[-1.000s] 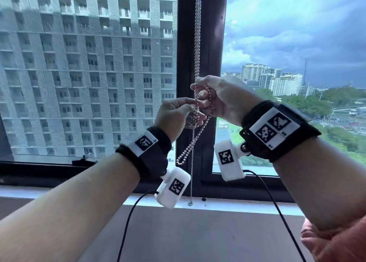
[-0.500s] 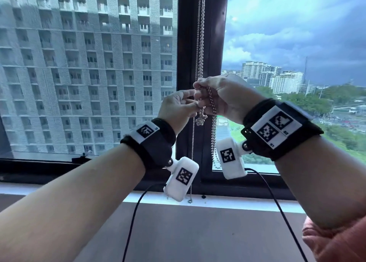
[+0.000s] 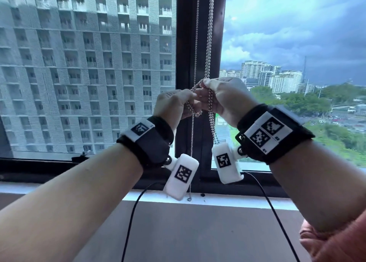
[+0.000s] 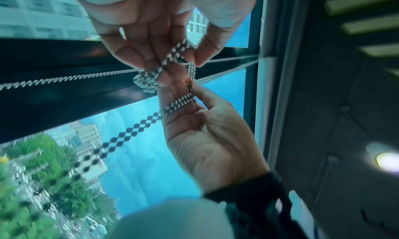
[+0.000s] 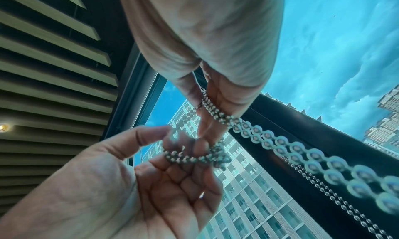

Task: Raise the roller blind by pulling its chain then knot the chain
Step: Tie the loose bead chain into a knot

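Silver metal ball chain (image 3: 208, 44) hangs in doubled strands down the black window mullion (image 3: 184, 64), between the two glass panes. My left hand (image 3: 174, 105) and my right hand (image 3: 227, 99) meet in front of that mullion, touching each other, well above the white window sill (image 3: 217, 199).

My right hand is closed on the chain: thumb and fingers (image 4: 179, 96) pinch a doubled run that crosses the palm, and the strands drop away below the wrist (image 3: 213, 123). My left hand is also clamped on the chain: its fingertips (image 4: 200, 55) pinch a twisted section just above a small bunched coil of beads (image 4: 146, 82). That coil sits between the two hands, against the fingers; whether it is a finished knot I cannot tell, as the wrist views are blurred there.

A thinner single strand (image 3: 192, 143) hangs straight down beside the mullion and ends near the sill. Black wrist straps carrying white camera units (image 3: 182, 176) are on both forearms, each with a black cable trailing downward.
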`<action>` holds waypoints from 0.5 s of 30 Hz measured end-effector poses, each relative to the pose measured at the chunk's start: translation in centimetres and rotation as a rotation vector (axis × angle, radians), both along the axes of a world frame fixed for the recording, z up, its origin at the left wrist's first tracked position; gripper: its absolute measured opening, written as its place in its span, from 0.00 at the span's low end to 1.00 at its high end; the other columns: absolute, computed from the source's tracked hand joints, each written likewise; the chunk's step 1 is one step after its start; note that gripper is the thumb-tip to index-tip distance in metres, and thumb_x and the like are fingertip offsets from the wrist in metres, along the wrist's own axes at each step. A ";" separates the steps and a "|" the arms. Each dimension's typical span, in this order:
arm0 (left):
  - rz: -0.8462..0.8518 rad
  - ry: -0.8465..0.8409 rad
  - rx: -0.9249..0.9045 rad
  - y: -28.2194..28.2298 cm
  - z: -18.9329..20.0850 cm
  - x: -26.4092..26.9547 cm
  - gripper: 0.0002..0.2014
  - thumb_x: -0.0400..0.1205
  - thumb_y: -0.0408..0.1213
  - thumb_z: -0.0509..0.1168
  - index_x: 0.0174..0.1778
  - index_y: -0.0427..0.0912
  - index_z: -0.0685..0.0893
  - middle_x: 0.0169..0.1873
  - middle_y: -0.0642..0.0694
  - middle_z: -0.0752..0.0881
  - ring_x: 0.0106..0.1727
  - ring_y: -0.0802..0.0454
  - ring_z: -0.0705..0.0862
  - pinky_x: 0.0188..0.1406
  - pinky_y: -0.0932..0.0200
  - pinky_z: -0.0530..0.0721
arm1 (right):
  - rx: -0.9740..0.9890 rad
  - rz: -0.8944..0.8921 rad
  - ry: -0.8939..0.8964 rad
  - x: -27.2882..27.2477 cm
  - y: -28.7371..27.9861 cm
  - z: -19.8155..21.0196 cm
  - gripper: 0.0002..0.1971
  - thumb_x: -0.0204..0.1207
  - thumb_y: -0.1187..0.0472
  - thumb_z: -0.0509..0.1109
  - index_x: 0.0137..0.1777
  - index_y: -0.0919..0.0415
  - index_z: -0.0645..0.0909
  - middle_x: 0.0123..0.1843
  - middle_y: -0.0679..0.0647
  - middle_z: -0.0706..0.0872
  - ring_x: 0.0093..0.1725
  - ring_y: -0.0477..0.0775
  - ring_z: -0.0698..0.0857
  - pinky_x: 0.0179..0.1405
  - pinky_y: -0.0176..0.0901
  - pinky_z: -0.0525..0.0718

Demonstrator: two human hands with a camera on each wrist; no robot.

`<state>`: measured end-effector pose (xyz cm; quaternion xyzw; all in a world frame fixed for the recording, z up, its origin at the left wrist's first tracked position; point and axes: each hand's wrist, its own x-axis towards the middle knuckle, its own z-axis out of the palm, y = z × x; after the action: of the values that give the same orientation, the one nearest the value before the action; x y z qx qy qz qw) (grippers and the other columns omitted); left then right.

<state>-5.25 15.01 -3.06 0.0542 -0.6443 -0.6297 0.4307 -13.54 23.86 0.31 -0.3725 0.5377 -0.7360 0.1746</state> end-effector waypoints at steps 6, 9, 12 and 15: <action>0.062 -0.039 -0.258 0.7 -0.3 0.1 0.15 0.77 0.33 0.63 0.23 0.38 0.81 0.36 0.29 0.87 0.35 0.53 0.79 0.34 0.65 0.75 | 0.024 -0.042 0.025 0.0 -0.1 -0.1 0.05 0.83 0.65 0.65 0.50 0.68 0.79 0.32 0.57 0.82 0.24 0.53 0.81 0.27 0.46 0.85; 0.036 -0.009 -0.267 1.2 -0.4 0.2 0.15 0.78 0.35 0.62 0.24 0.40 0.83 0.33 0.39 0.87 0.32 0.60 0.79 0.38 0.68 0.75 | 0.035 -0.051 0.038 0.2 0.2 0.0 0.06 0.82 0.65 0.66 0.45 0.66 0.80 0.25 0.53 0.83 0.20 0.46 0.80 0.18 0.39 0.82; -0.019 -0.010 -0.228 1.4 -0.4 0.3 0.15 0.78 0.37 0.63 0.25 0.43 0.84 0.34 0.43 0.88 0.33 0.63 0.82 0.41 0.66 0.77 | 0.038 -0.034 0.044 0.2 0.3 0.0 0.09 0.83 0.65 0.66 0.40 0.64 0.78 0.20 0.49 0.80 0.17 0.44 0.78 0.15 0.36 0.79; -0.049 -0.054 -0.180 1.2 -0.4 0.0 0.11 0.72 0.44 0.64 0.26 0.46 0.86 0.35 0.46 0.90 0.40 0.57 0.84 0.50 0.51 0.74 | 0.046 -0.025 0.043 0.1 0.2 -0.1 0.08 0.82 0.64 0.67 0.41 0.63 0.79 0.22 0.50 0.78 0.19 0.46 0.76 0.29 0.43 0.84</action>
<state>-5.21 16.23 -3.50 0.0163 -0.7109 -0.5778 0.4006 -13.47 24.01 0.23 -0.3772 0.5627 -0.7174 0.1624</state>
